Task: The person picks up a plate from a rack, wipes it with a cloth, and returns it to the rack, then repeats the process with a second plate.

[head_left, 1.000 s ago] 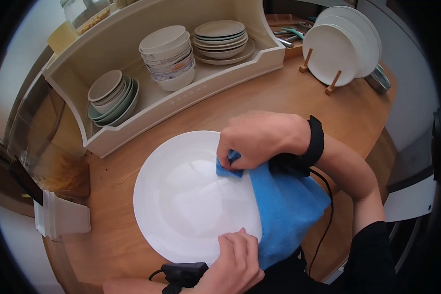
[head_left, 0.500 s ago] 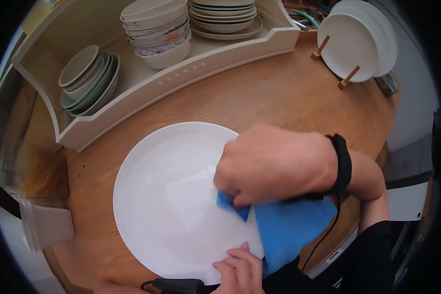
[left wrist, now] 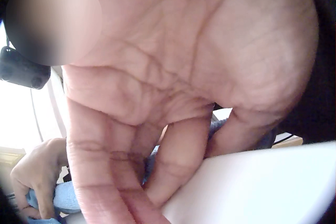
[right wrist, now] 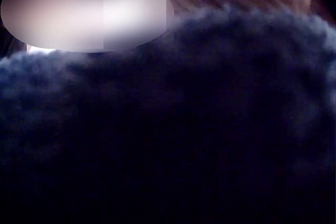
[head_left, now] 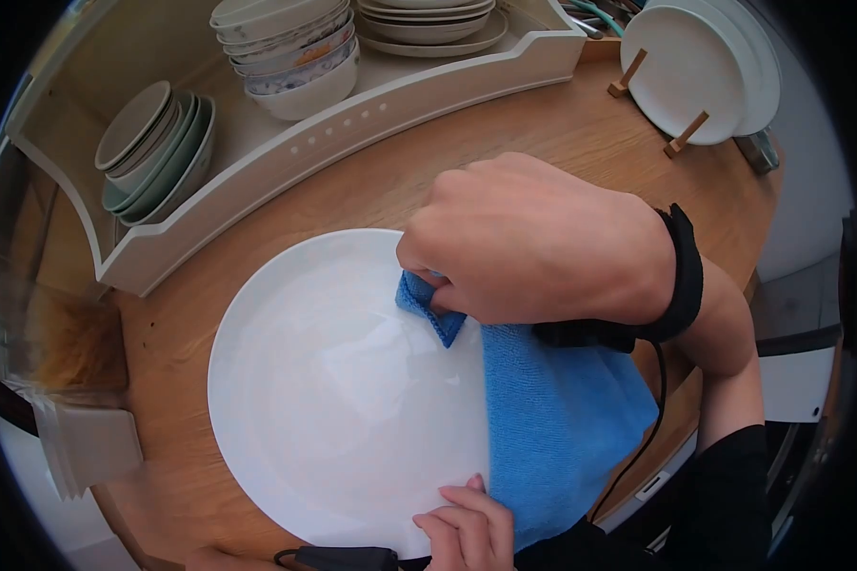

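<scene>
A large white plate (head_left: 343,400) lies in front of me in the head view, its right side overlapped by a blue cloth (head_left: 552,428). My right hand (head_left: 543,243) grips a bunched part of this cloth over the plate's upper right, fingers curled into it. At the plate's lower right rim, my left hand (head_left: 471,528) holds the edge with its fingers over the top. The left wrist view shows those fingers (left wrist: 173,161) bent at the plate's edge (left wrist: 262,182). Dark, blurred cloth (right wrist: 168,129) fills most of the right wrist view and hides the right fingertips.
Behind the plate, a cream shelf unit (head_left: 352,143) holds stacked bowls (head_left: 300,67), saucers and tilted dishes (head_left: 162,157). White plates (head_left: 686,81) stand in a wooden rack (head_left: 686,133) at the back right. Pale plastic containers (head_left: 90,443) sit on the left of the wooden table (head_left: 181,419).
My right hand, gripping the cloth, dipped toward me over the plate and then moved back up and away. The left hand keeps its hold on the rim. The head view has shifted.
</scene>
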A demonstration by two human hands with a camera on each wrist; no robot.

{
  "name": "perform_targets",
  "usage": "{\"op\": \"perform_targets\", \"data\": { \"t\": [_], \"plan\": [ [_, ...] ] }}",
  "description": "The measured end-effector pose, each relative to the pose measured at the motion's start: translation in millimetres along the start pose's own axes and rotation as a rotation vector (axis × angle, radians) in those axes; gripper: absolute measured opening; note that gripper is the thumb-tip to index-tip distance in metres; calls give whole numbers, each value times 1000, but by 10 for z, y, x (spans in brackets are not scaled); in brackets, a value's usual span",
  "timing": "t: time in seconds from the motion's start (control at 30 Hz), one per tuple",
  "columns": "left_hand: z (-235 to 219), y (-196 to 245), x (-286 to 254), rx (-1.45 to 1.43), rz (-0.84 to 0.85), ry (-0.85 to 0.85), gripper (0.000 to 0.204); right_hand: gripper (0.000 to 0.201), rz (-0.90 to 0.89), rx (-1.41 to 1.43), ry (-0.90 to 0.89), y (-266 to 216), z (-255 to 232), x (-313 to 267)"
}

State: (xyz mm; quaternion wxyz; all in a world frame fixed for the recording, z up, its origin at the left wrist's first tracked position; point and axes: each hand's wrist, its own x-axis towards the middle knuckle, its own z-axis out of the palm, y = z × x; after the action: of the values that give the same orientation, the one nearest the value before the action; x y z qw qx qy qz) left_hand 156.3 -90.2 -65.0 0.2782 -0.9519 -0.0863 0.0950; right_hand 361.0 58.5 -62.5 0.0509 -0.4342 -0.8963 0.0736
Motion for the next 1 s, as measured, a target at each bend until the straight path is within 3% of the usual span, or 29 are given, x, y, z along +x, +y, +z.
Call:
{"op": "perform_targets", "data": {
  "t": [0.27, 0.37, 0.6, 0.67, 0.77, 1.0],
  "plan": [
    [21, 19, -27, -7, -2, 17, 19, 15, 30, 99, -145, -126, -9, 9],
    [26, 11, -25, 1, -16, 25, 18, 20, -162, 213, -179, -209, 14, -53],
    [24, 16, -39, -23, -20, 24, 22, 19, -328, 222, -228, -511, 77, -178],
    [-11, 0, -36, -193, 13, -30, 31, 17, -390, 253, -209, -614, 135, -206],
    [28, 47, -58, -252, -5, 21, 38, 17, -376, 277, -245, -746, 204, -237],
    [18, 77, -60, -158, -39, -10, 32, 18, -323, 272, -300, -665, 114, -168]
  ]
}}
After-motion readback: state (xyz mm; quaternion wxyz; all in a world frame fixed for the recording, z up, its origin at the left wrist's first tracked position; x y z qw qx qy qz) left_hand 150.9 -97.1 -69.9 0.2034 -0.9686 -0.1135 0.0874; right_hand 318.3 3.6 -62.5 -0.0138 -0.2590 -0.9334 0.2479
